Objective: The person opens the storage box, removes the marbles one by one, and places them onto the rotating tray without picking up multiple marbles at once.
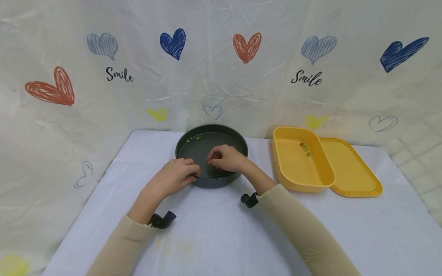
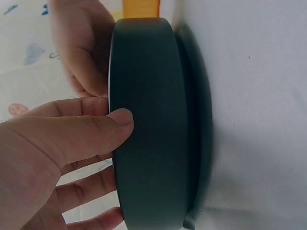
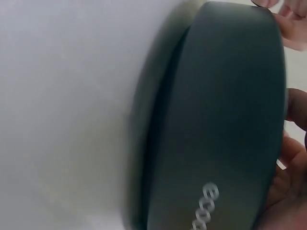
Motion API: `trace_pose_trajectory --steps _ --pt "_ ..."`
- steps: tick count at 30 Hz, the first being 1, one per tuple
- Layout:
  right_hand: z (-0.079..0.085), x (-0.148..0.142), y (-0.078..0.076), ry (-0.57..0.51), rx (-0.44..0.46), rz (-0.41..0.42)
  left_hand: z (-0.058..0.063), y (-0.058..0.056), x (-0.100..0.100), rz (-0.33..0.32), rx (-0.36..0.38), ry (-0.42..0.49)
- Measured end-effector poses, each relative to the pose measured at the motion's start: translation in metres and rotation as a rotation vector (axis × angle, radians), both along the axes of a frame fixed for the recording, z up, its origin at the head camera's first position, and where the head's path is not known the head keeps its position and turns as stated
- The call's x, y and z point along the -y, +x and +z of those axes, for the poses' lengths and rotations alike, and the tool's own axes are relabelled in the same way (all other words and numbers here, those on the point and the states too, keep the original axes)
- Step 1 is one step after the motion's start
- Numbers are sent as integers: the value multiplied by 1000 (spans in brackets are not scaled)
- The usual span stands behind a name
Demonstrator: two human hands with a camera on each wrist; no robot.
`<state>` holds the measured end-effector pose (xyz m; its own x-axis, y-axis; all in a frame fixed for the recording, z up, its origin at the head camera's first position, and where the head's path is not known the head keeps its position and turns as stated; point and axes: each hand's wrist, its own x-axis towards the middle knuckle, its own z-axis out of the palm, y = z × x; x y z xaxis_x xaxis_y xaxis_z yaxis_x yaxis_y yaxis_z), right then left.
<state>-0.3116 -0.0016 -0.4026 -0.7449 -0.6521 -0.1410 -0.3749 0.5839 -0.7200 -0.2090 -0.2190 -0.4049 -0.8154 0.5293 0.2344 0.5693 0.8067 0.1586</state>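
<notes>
A dark round pan (image 1: 193, 153) stands on the white cloth, with several small green and yellow glass marbles (image 1: 194, 138) along its far left inside. At its near left rim, my left hand (image 1: 176, 174) grips the pan; the left wrist view has the thumb (image 2: 121, 120) on the outer wall and fingers inside. My right hand (image 1: 228, 158) hovers over the pan's interior, fingers bent and fingertips close together. Whether anything sits between them is hidden. In the right wrist view, the pan wall (image 3: 220, 96) covers part of that hand.
Right of the pan is a yellow rectangular box (image 1: 290, 168) holding several marbles (image 1: 305, 148). A flat yellow lid (image 1: 357, 172) lies beside it, partly behind the box. A pale sheet with printed hearts (image 1: 172, 44) hangs behind the white-covered table (image 1: 207, 237).
</notes>
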Motion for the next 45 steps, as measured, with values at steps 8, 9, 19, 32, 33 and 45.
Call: trace_pose_trajectory --steps 8,9,19,32,33,45 --pt "13 -27 -1 -77 -85 -42 -2 2 1 2 -4 14" --pt "15 -32 -1 -83 -89 -49 -2 2 1 0 -6 15" --pt "32 -85 -6 -81 -128 -135 -2 3 3 -9 -25 26" --pt "27 -154 -16 10 -165 -276 -4 2 1 -10 -11 30" --pt "27 -158 -16 13 -165 -287 -4 2 1 -11 -11 30" --pt "22 -211 -24 130 -228 -331 0 3 -1 -14 -10 40"
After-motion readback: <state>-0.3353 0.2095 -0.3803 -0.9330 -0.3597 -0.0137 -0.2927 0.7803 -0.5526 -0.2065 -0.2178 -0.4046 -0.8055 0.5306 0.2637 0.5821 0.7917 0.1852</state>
